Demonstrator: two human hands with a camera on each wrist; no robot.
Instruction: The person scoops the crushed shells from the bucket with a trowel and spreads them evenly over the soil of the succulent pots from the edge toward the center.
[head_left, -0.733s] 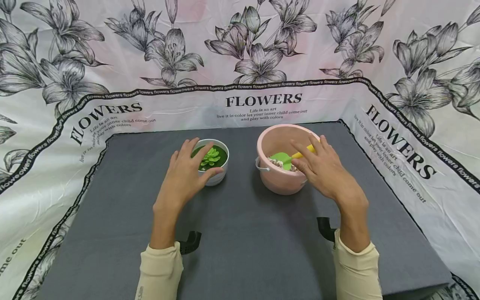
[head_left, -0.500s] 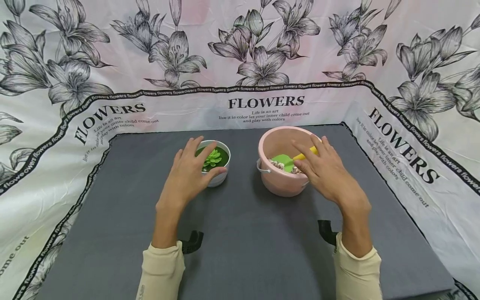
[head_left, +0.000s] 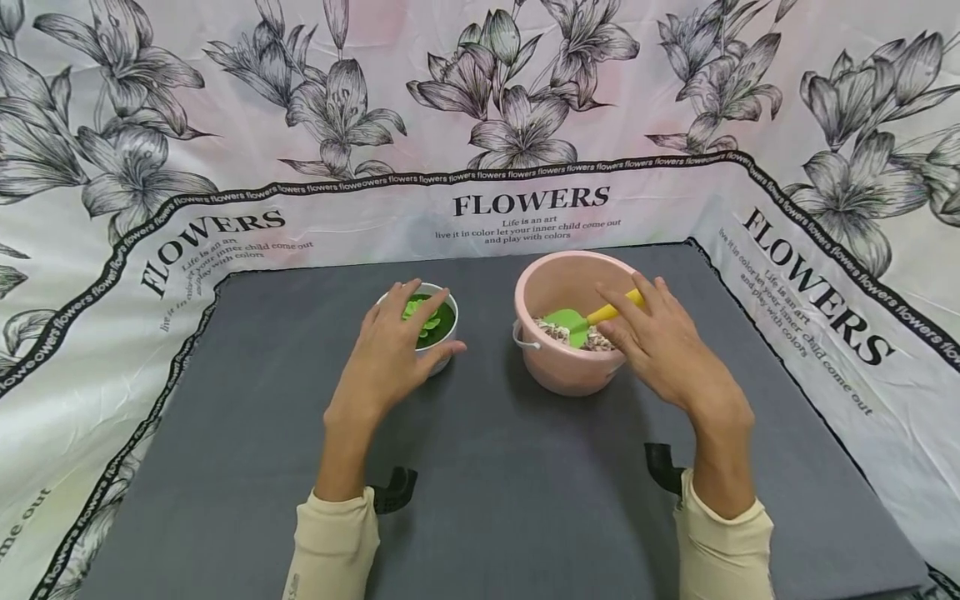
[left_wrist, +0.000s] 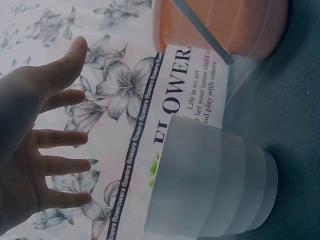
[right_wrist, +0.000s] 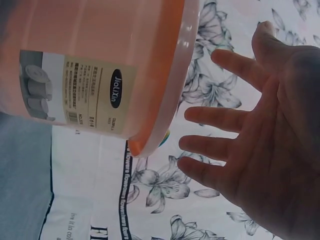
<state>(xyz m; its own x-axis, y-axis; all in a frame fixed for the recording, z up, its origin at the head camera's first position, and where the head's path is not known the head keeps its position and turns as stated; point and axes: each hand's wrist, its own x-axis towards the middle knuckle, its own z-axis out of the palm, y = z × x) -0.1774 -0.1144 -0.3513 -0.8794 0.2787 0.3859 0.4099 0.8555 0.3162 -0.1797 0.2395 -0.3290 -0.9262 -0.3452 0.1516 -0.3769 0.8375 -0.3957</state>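
Above the small white flowerpot (left_wrist: 212,182), at the left of the grey table (head_left: 495,467): left hand (head_left: 386,354), with fingers straight and spread, thumb held away from them. Grasps nothing, released, with a gap to the pot in the left wrist view. Inside the pot, partly behind the fingers, a green artificial succulent (head_left: 431,326). Stands upright, well apart from the pink bucket (head_left: 570,375).

At the right side of this bucket, near the rim: right hand (head_left: 667,346), also released, with fingers extended and separated. Hangs clear of the bucket wall in the right wrist view. Inside the bucket, a toy shovel with green blade (head_left: 573,323) and yellow handle (head_left: 600,315), leaning toward the right rim, partly behind the right hand. Around the blade, small brown and white pieces (head_left: 596,340), too small to identify. On the bucket's outside, a printed label (right_wrist: 95,95); at its left side, a pale carrying handle (head_left: 525,337).

Behind the table, a white cloth (head_left: 390,221) with black flower drawings and the word "FLOWERS".
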